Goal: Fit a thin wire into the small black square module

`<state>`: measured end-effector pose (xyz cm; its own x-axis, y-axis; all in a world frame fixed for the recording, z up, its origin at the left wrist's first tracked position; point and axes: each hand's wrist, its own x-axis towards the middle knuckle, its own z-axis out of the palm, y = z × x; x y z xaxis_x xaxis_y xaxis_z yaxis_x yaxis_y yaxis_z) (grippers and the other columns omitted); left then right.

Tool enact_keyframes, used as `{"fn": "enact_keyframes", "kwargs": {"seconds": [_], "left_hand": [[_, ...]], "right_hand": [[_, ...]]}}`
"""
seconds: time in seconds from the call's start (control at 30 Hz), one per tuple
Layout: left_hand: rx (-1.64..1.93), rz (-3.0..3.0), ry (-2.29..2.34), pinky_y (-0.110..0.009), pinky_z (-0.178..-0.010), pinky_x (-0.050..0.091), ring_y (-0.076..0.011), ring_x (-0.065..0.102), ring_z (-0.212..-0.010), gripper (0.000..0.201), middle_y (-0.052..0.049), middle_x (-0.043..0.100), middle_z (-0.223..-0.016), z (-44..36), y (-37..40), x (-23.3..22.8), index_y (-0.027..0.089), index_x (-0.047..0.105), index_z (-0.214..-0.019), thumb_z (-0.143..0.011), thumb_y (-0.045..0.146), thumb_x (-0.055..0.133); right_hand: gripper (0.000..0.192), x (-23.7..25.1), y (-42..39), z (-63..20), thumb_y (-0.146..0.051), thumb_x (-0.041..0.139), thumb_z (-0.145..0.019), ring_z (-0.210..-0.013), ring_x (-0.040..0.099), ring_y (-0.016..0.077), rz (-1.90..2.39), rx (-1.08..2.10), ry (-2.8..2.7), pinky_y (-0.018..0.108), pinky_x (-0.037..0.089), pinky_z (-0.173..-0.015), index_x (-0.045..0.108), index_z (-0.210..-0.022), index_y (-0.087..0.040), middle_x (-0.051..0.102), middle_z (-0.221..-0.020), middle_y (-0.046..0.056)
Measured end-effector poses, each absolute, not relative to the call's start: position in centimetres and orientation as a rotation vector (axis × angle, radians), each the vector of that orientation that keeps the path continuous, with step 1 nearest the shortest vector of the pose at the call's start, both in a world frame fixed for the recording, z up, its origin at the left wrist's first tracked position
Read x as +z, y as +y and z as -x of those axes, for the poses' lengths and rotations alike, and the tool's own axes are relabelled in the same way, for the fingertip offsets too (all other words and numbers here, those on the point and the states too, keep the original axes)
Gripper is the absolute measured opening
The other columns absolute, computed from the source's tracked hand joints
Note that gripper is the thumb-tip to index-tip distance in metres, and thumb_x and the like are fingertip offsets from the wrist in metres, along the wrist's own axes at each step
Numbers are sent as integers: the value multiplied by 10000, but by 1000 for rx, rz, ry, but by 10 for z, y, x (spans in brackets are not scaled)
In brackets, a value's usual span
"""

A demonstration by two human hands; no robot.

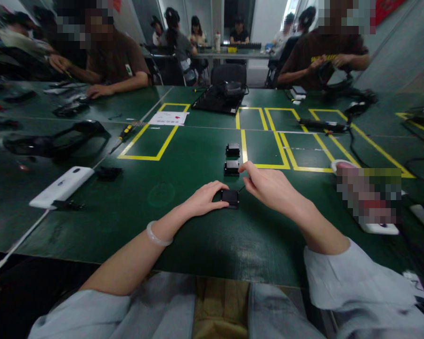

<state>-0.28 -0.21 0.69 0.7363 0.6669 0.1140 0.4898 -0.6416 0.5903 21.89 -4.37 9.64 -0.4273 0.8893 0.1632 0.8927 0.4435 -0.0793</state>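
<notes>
A small black rectangular block (pixel 230 198) lies on the green table just in front of me. The thumb and fingers of my left hand (pixel 207 198) close around its left side and steady it against the tabletop. My right hand (pixel 268 186) is pinched at the block's right side. A thin dark rod (pixel 241 189) sticks out of its fingers toward the block's corner; most of the rod is hidden in the hand. Beyond them stand two similar black blocks, a nearer one (pixel 231 168) beside my right index finger and a farther one (pixel 232 149).
Yellow tape rectangles (pixel 265 166) mark the table (pixel 198 245). To the left lie a white power bank (pixel 61 187), a yellow-and-black screwdriver (pixel 126 133) and a black frame (pixel 56 139). A white-edged phone (pixel 379 228) and cables lie right. Several people sit across the table.
</notes>
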Motion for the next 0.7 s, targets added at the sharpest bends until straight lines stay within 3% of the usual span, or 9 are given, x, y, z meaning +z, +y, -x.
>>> {"fn": "enact_keyframes", "kwargs": {"seconds": [0.2,0.47,0.7], "left_hand": [[448,-2401,875,-363,-892,456,-251,575,-1035,395,-79,598,-1106,3,-2,6,197,546,-1172,-883,460,606],[451,-2400,869,-349,-867,458,-240,580,-1000,383,-70,602,-1082,2,-2,6,198,550,-1168,-884,447,610],[456,-2392,870,-357,-870,458,-249,580,-1011,383,-77,602,-1099,2,-2,6,200,558,-1167,-880,448,610]], "right_hand": [[223,98,-46,-219,-245,358,-941,-691,614,167,1491,75,-2499,263,278,-565,490,-1108,-180,693,-888,50],[278,97,-44,-219,-384,352,-981,-639,597,176,1601,-13,-2567,264,232,-547,550,-1007,-191,672,-739,43],[226,95,-42,-221,-281,360,-956,-644,590,162,1509,56,-2535,257,241,-537,500,-1110,-192,683,-821,36]]}}
